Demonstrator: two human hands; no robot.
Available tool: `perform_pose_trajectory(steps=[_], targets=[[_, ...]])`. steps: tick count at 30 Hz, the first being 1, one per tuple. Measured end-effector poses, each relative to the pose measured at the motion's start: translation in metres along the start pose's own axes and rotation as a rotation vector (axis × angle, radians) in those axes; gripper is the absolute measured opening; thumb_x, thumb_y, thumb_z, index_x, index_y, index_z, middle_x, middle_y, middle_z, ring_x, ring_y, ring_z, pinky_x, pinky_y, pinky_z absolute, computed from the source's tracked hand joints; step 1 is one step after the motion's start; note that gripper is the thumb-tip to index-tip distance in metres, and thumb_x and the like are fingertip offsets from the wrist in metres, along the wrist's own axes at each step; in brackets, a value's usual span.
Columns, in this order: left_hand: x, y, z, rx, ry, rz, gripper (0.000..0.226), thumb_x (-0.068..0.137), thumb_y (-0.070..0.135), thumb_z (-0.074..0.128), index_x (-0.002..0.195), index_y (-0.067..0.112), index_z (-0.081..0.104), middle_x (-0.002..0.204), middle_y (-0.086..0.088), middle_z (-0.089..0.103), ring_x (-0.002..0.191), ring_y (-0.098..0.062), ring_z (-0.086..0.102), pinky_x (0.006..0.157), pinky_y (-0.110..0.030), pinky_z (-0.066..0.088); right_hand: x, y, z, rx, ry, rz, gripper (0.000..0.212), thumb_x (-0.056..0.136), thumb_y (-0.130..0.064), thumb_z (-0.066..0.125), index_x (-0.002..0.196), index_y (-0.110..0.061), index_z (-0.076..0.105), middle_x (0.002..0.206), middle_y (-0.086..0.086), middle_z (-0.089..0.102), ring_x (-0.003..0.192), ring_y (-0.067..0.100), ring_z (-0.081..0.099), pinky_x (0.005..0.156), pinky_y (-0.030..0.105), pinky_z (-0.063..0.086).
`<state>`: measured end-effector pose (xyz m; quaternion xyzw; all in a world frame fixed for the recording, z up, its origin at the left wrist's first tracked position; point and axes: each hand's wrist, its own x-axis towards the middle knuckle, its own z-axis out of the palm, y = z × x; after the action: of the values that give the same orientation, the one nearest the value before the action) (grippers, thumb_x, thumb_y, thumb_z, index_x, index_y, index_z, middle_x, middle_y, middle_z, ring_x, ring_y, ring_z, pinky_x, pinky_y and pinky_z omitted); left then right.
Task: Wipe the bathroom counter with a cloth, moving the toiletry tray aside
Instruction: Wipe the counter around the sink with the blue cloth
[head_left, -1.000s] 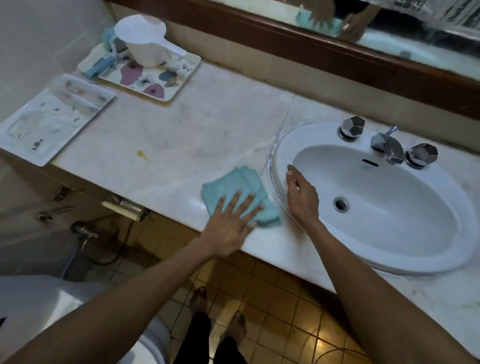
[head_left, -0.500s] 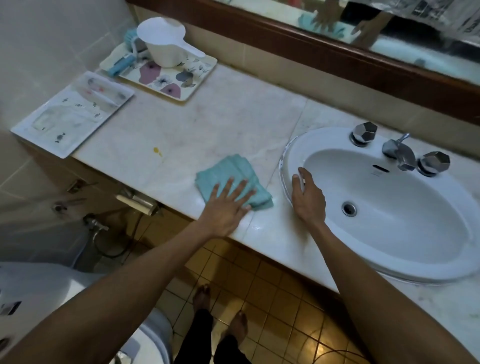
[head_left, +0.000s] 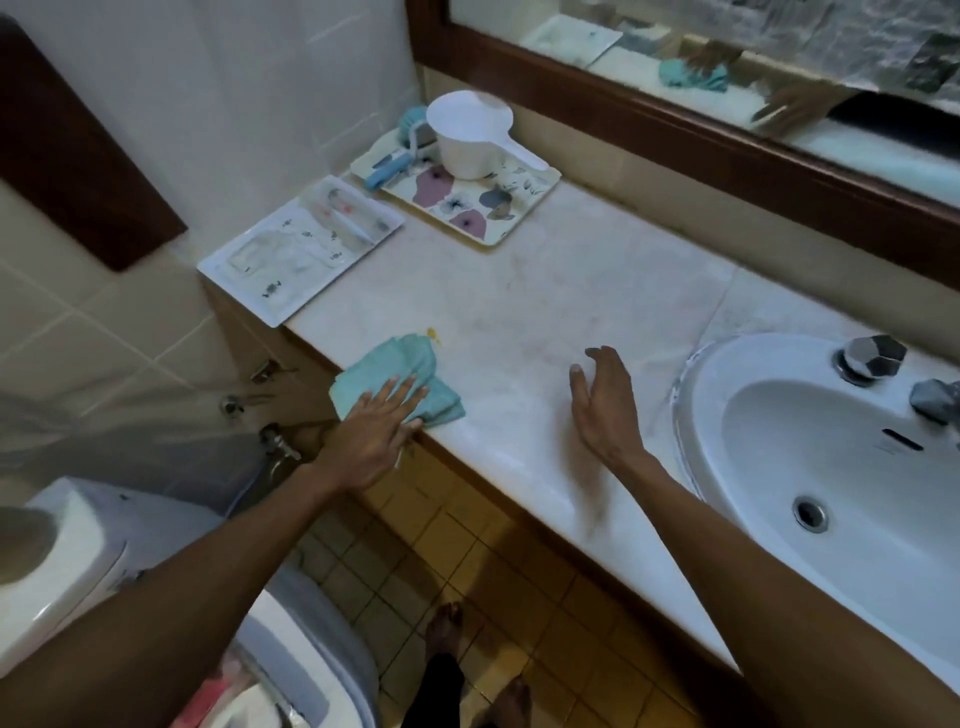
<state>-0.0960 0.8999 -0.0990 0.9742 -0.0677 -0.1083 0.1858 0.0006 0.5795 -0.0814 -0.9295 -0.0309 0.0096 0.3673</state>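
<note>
Cloth (head_left: 402, 376) has slid left along the counter (head_left: 571, 291) under my left hand (head_left: 371, 434), fingers flat on it, right up to the yellow spot (head_left: 434, 335). My right hand (head_left: 605, 402) has left the sink (head_left: 727, 364), open, hovering. The floral toiletry tray (head_left: 467, 202) sits far left, unmoved — that's next.

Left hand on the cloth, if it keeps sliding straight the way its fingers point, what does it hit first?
The left hand, flat on the teal cloth, points up and right. First comes the small yellow spot just past the cloth; beyond that, bare counter, as far as depth shows.
</note>
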Motion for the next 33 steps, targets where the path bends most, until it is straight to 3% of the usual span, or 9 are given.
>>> perform_pose_trajectory(steps=[4,9,14,18,20,22,27,29,33], targets=[[0.044,-0.021,-0.018,-0.175,0.153,-0.263,0.058,0.105,0.048,0.023,0.157,0.024,0.016,0.166,0.003,0.009,0.153,-0.018,0.002,0.123,-0.043,0.002,0.019,-0.017,0.027,-0.048,-0.085,0.010,0.056,0.102,-0.045,0.030,0.143,-0.009,0.043,0.153,0.012,0.039,0.144,0.027,0.033,0.117,0.045,0.029],[0.114,0.002,-0.026,-0.197,0.172,-0.453,0.055,0.106,0.047,0.017,0.158,0.029,0.010,0.167,0.004,0.003,0.154,-0.019,-0.004,0.122,-0.045,-0.007,0.037,-0.024,0.039,-0.155,-0.047,0.008,0.048,0.104,-0.037,0.035,0.139,-0.006,0.049,0.150,0.014,0.044,0.139,0.032,0.038,0.115,0.043,0.030],[0.110,0.050,0.004,0.063,0.041,-0.127,0.052,0.104,0.052,0.016,0.155,0.044,0.011,0.167,0.007,0.001,0.154,-0.022,-0.006,0.121,-0.053,-0.003,0.042,-0.019,0.036,-0.174,-0.033,-0.017,0.047,0.103,-0.041,0.031,0.132,-0.010,0.052,0.144,0.011,0.049,0.133,0.032,0.043,0.108,0.044,0.036],[0.051,0.011,-0.001,0.157,0.017,0.200,0.053,0.102,0.056,0.014,0.154,0.046,0.022,0.166,0.010,0.011,0.153,-0.017,0.005,0.121,-0.045,0.006,0.042,-0.016,0.030,-0.217,-0.059,-0.064,0.050,0.101,-0.042,0.026,0.128,-0.013,0.054,0.147,0.011,0.046,0.136,0.033,0.040,0.108,0.042,0.034],[0.057,-0.028,-0.017,0.182,0.001,0.214,0.053,0.101,0.058,0.012,0.153,0.049,0.017,0.166,0.012,0.007,0.153,-0.015,0.002,0.121,-0.043,0.006,0.043,-0.017,0.028,-0.232,-0.055,-0.071,0.048,0.101,-0.040,0.027,0.127,-0.013,0.056,0.147,0.011,0.046,0.133,0.033,0.042,0.105,0.042,0.036],[0.087,-0.048,-0.032,0.194,-0.004,0.107,0.051,0.100,0.060,0.009,0.150,0.054,0.006,0.166,0.013,0.004,0.153,-0.016,-0.001,0.122,-0.048,0.007,0.045,-0.014,0.029,-0.259,-0.058,-0.081,0.045,0.103,-0.037,0.030,0.129,-0.012,0.055,0.148,0.012,0.046,0.133,0.033,0.042,0.106,0.042,0.036],[0.178,0.000,-0.029,0.108,0.059,-0.174,0.052,0.103,0.054,0.018,0.154,0.049,0.013,0.167,0.006,0.001,0.154,-0.023,-0.004,0.120,-0.052,-0.003,0.059,-0.004,0.033,-0.283,-0.053,-0.060,0.053,0.101,-0.041,0.026,0.133,-0.010,0.055,0.148,0.015,0.047,0.138,0.032,0.040,0.112,0.041,0.034],[0.179,0.028,-0.016,0.142,0.046,-0.109,0.052,0.103,0.053,0.019,0.154,0.047,0.014,0.167,0.005,0.002,0.154,-0.025,-0.003,0.120,-0.053,-0.004,0.067,-0.003,0.031,-0.281,-0.041,-0.036,0.054,0.101,-0.040,0.026,0.135,-0.009,0.054,0.150,0.017,0.045,0.140,0.033,0.038,0.115,0.042,0.031],[0.115,0.033,0.004,0.205,0.023,0.218,0.051,0.104,0.052,0.023,0.154,0.044,0.022,0.166,0.006,0.012,0.154,-0.024,0.008,0.121,-0.052,0.007,0.081,-0.004,0.024,-0.318,-0.017,-0.008,0.055,0.100,-0.036,0.029,0.139,-0.003,0.050,0.152,0.024,0.038,0.142,0.039,0.034,0.118,0.045,0.028]])
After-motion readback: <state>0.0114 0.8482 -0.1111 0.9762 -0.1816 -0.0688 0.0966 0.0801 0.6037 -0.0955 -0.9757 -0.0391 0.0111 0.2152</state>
